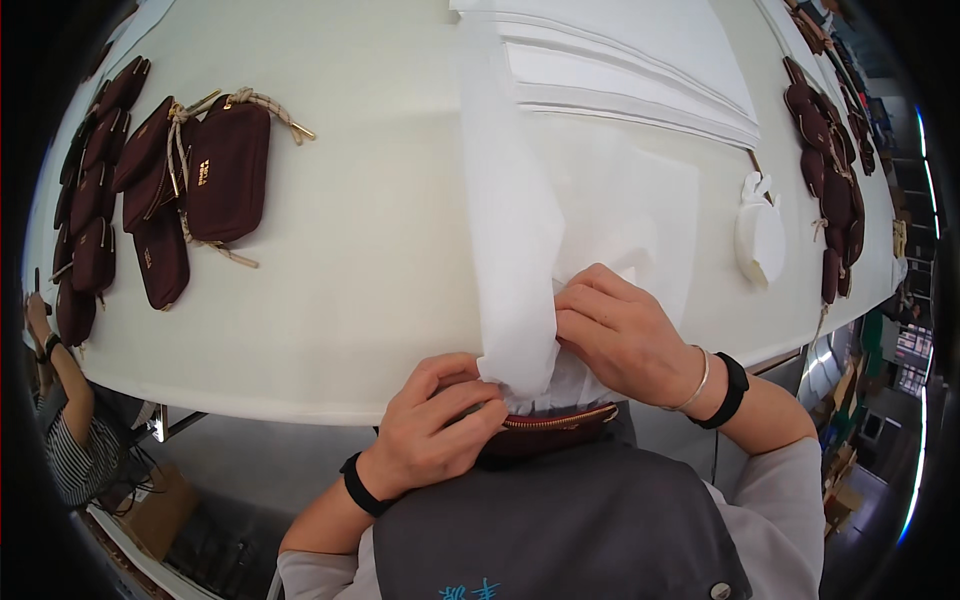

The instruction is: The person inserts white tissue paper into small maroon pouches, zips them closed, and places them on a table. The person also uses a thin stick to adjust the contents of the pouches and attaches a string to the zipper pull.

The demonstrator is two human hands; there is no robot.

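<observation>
A dark red zip pouch with a gold zipper lies against my apron at the table's front edge, its mouth facing the table. Crumpled white tissue paper runs from the pouch's mouth up across the table. Beside the pouch's left end, my left hand is closed, fingers curled on the paper's lower left edge. Some of its fingertips are hidden, and whether they also grip the pouch's rim cannot be seen. Higher up, my right hand pinches the right side of the paper between thumb and fingers.
Several maroon pouches with cords lie at left, with a row behind them. More pouches line the right edge. Stacked white sheets lie at the back; a white rounded item is right. Another person's arm shows far left.
</observation>
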